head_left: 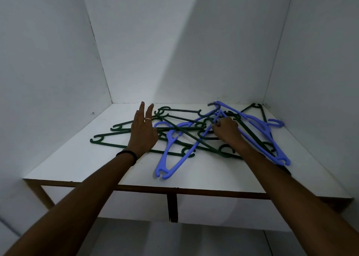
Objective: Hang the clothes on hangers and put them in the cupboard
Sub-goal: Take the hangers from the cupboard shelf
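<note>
No writing or brand showed anywhere. A tangled pile of dark green hangers and blue hangers lay on the white cupboard shelf. The left hand rested on the pile's left side, fingers straight. The right hand curled round hanger bars mid-pile.

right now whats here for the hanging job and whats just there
For the job:
- tangled dark green hangers
- blue hangers
- right hand, gripping in the tangle
- left hand, fingers straight over the green ones

Just there:
- white shelf
- black wristband
- ring
</note>
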### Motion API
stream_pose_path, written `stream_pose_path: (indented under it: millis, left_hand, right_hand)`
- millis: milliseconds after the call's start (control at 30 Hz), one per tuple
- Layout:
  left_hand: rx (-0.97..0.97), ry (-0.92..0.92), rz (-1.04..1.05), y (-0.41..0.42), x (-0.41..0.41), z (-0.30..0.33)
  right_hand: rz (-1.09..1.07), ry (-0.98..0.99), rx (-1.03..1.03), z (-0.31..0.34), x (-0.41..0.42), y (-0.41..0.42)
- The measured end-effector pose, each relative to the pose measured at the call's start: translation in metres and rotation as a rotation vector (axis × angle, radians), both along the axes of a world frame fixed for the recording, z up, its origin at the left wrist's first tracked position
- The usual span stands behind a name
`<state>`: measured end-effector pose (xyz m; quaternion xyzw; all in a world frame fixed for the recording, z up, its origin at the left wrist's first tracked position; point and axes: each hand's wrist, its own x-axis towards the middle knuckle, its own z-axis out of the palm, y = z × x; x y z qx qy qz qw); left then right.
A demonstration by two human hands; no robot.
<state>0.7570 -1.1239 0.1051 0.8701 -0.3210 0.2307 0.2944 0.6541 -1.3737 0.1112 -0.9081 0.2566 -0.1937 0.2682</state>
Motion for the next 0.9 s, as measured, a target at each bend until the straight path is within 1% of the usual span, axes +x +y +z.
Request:
stream_pose_path:
  millis: [100, 133, 300, 433, 467, 567, 667, 767, 833, 900]
  left_hand:
    - [-0.022, 0.047, -0.003, 0.008, 0.013, 0.005]
    - [-0.037, 0.077, -0.009, 0.011, 0.015, 0.008]
    - [-0.179, 0.277, -0.08, 0.021, 0.009, 0.037]
    - [-0.196, 0.513, -0.189, 0.025, -0.01, 0.077]
    - [-0.232, 0.56, -0.236, 0.024, -0.015, 0.086]
    - [-0.434, 0.663, -0.34, 0.02, -0.026, 0.105]
    - [-0.558, 0.707, -0.346, 0.024, -0.028, 0.117]
    - [-0.591, 0.72, -0.284, 0.04, -0.022, 0.121]
    - [-0.604, 0.738, -0.24, 0.052, -0.017, 0.12]
    - [-0.618, 0.762, -0.211, 0.064, -0.013, 0.117]
  right_hand:
    - [0.113, -0.125, 0.35, 0.024, -0.006, 0.016]
    - [0.146, -0.143, 0.434, 0.032, -0.009, 0.024]
    - [0.183, -0.274, 0.587, 0.066, -0.005, 0.069]
    - [0.283, -0.402, 0.676, 0.087, 0.002, 0.117]
    - [0.314, -0.421, 0.669, 0.091, 0.004, 0.131]
    - [0.407, -0.473, 0.604, 0.092, 0.012, 0.178]
    - [0.455, -0.5, 0.493, 0.082, 0.02, 0.214]
    - [0.538, -0.445, 0.487, 0.072, 0.018, 0.226]
    - [0.582, -0.427, 0.332, 0.066, 0.016, 0.218]
    - [0.523, -0.426, 0.17, 0.056, 0.024, 0.193]
